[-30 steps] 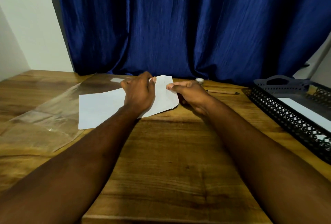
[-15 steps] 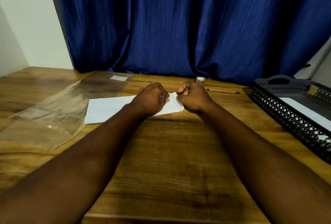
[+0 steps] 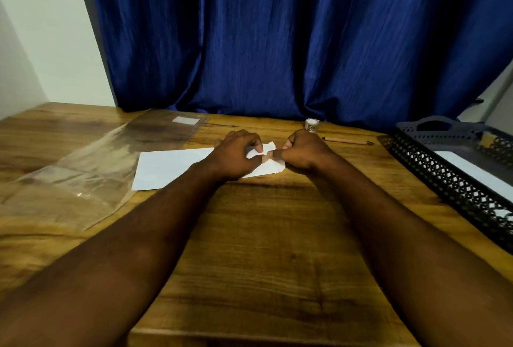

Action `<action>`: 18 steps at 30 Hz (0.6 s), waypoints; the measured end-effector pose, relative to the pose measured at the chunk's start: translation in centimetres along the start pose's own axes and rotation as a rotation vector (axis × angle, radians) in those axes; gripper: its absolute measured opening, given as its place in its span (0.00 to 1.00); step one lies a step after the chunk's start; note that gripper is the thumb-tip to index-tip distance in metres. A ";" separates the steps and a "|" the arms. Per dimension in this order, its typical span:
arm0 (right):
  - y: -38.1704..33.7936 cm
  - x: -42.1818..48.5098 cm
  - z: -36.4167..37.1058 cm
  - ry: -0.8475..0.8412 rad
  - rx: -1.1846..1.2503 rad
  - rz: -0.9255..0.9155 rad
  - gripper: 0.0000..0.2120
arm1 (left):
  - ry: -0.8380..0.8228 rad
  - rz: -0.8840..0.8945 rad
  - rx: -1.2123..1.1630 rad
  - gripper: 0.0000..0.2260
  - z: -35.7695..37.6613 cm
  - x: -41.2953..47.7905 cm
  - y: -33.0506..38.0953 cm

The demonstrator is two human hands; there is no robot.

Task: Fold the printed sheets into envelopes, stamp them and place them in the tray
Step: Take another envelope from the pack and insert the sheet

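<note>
A white folded sheet point(image 3: 169, 167) lies flat on the wooden table point(image 3: 263, 235), its long side running left to right. My left hand point(image 3: 236, 153) rests on its right part and pinches a small raised flap between thumb and fingers. My right hand point(image 3: 304, 152) is curled in a fist at the sheet's right end, thumb and forefinger nipping the same corner. The two hands almost touch. A black perforated tray point(image 3: 444, 177) stands at the right with a white envelope point(image 3: 477, 173) lying in it. A small stamp roll point(image 3: 311, 125) sits behind my right hand.
A clear plastic sleeve point(image 3: 91, 169) with a white label lies at the left, partly under the sheet. A brown pencil point(image 3: 347, 141) lies between the roll and the tray. A blue curtain hangs behind the table. The table's near edge runs along the bottom.
The sheet went from a wide open shape to a narrower folded strip. Both hands closed in on its right end and now pinch the corner flap.
</note>
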State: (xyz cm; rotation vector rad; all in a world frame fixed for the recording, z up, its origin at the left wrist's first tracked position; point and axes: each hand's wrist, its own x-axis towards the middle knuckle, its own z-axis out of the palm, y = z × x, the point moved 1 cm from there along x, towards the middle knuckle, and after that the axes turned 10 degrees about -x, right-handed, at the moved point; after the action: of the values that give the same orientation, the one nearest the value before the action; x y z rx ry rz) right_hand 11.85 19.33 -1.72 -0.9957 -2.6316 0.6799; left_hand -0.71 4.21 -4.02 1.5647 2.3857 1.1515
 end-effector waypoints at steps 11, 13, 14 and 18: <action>-0.1 -0.1 0.3 -0.090 0.234 -0.270 0.09 | -0.037 -0.099 -0.040 0.23 -0.4 -0.2 0.5; 0.2 0.2 0.9 -0.020 0.169 -0.332 0.08 | -0.038 -0.080 0.026 0.18 -0.4 -0.1 0.6; 0.3 0.3 1.3 0.026 0.179 -0.344 0.07 | -0.030 -0.072 0.029 0.17 -0.3 0.0 0.6; 0.1 1.4 2.7 0.266 0.117 -0.336 0.11 | 0.011 -0.060 0.001 0.14 -0.2 -0.1 0.6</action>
State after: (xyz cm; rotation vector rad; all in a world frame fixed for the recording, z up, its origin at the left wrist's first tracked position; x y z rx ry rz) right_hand 9.84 19.45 -4.03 -0.5478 -2.4112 0.5693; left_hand -0.35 4.17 -3.55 1.4800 2.4223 1.1503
